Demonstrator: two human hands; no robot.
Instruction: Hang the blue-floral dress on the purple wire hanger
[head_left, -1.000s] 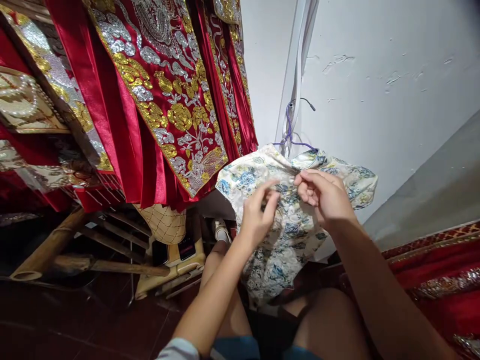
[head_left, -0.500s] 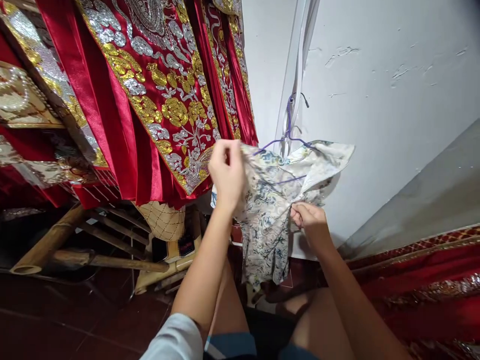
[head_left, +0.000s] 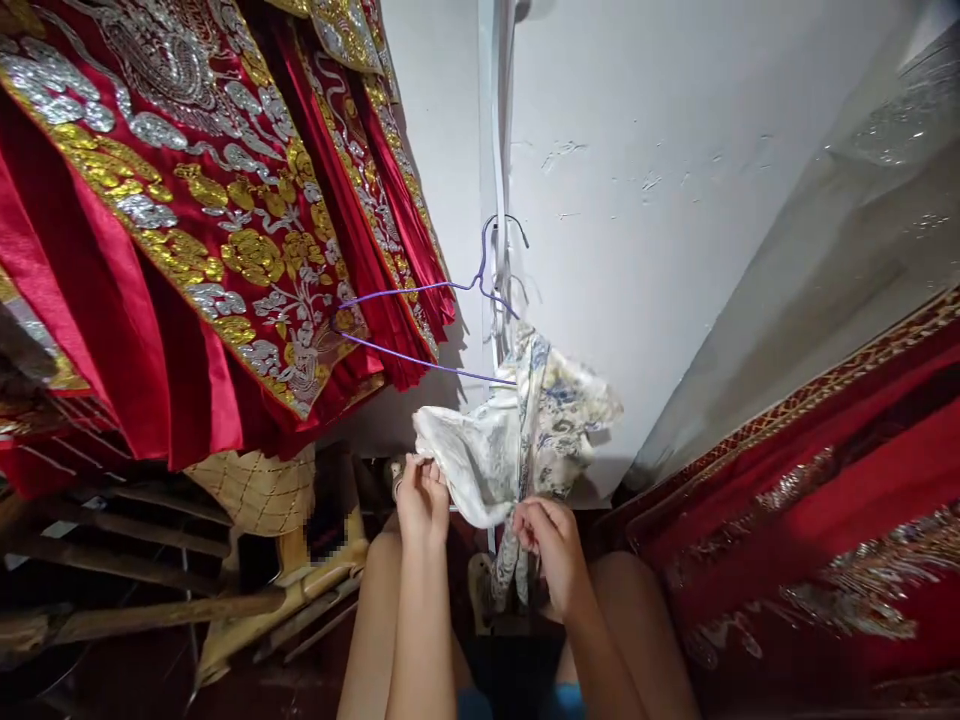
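A pale blouse with a blue and yellow floral print hangs from the right side of a purple wire hanger. The hanger's left half is bare. My left hand is at the left edge of the cloth, its curled fingers holding the white inner side. Lower and to the right, my right hand pinches the blouse's front edge. The cloth sags open between both hands, and its lower end falls between my knees.
Red satin garments with gold and silver sequins hang at left. Below them stands a bamboo frame. A white wall with a vertical white strip is ahead. More red beaded cloth lies at right.
The blouse's left shoulder has come off the hanger. My left hand has moved down with the cloth, and my right hand is lower. The view has shifted right.
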